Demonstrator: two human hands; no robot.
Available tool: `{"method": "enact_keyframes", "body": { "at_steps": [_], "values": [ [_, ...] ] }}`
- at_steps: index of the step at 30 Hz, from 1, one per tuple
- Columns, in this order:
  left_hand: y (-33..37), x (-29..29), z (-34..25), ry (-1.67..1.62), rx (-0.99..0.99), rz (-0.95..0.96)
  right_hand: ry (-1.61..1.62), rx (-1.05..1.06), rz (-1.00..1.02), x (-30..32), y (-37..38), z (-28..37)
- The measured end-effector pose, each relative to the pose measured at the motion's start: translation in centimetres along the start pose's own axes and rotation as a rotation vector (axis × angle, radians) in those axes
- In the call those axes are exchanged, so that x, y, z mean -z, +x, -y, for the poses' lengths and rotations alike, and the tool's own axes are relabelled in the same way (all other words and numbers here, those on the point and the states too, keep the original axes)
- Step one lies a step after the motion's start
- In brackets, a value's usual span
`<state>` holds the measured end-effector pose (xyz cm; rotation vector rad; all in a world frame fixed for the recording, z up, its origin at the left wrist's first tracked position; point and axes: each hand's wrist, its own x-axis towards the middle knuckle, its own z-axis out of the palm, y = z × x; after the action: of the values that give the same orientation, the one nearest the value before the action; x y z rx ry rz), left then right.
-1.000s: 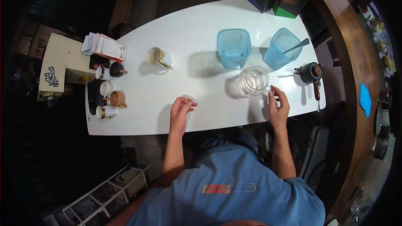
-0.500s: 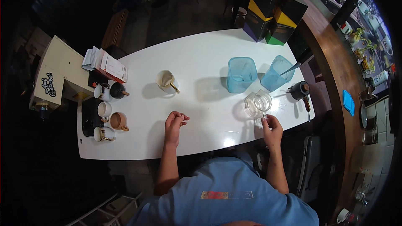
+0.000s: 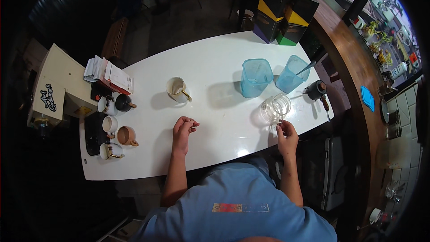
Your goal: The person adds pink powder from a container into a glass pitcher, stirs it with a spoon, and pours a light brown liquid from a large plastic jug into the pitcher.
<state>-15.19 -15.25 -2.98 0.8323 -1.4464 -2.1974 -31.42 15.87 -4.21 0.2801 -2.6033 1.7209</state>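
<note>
My right hand (image 3: 287,136) pinches the handle of a clear glass jug (image 3: 267,111) at the right front of the white table (image 3: 215,121). The jug appears to rest on the tabletop; I cannot tell whether its base touches. Loosely curled above the table's near side is my left hand (image 3: 183,131), with nothing visible in it. Beyond that hand stands a white mug (image 3: 176,89) with a gold handle. Past the jug are two translucent blue containers, a squarish one (image 3: 255,80) and another (image 3: 290,78) with a spoon (image 3: 306,67) leaning in it.
Several mugs, among them a brown one (image 3: 126,136), cluster at the left beside a beige machine (image 3: 58,87). Papers in a holder (image 3: 115,78) stand behind them. A small dark pot (image 3: 316,90) sits near the right edge. Black boxes (image 3: 270,13) stand at the far corner.
The whole view has shifted slightly, with the table's left end lower. Both hands keep nearly the same places over the table, and the right still holds the jug's handle.
</note>
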Motion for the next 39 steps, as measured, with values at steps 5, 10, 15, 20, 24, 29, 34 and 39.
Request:
{"method": "enact_keyframes", "body": {
  "at_steps": [5, 10, 15, 20, 24, 29, 34, 39],
  "values": [
    [-0.6, 0.7, 0.4, -0.016, -0.001, -0.002, -0.009, 0.017, 0.008, -0.3, -0.4, 0.0],
    [-1.1, 1.7, 1.3, -0.044, 0.024, -0.037, -0.027, -0.018, 0.019, -0.5, -0.6, 0.3],
    [-1.4, 1.8, 1.7, -0.052, 0.032, -0.060, -0.002, 0.000, 0.038, -0.2, -0.1, 0.0],
    [-1.4, 0.8, 1.1, -0.041, 0.029, -0.066, 0.058, -0.041, 0.077, 0.5, 0.4, -0.5],
    [-1.4, -1.1, 0.6, -0.026, -0.012, -0.111, 0.134, -0.025, 0.087, 1.4, 2.1, -1.8],
    [-1.5, -4.9, 1.3, -0.012, 0.029, -0.142, 0.181, -0.042, 0.107, 3.2, 5.1, -2.2],
    [-0.9, -9.6, 1.8, -0.014, 0.043, -0.120, 0.233, -0.034, 0.149, 5.5, 8.0, -3.3],
    [-0.5, -14.2, 1.3, 0.004, 0.009, -0.157, 0.212, -0.037, 0.194, 7.4, 11.3, -4.1]
  ]
}}
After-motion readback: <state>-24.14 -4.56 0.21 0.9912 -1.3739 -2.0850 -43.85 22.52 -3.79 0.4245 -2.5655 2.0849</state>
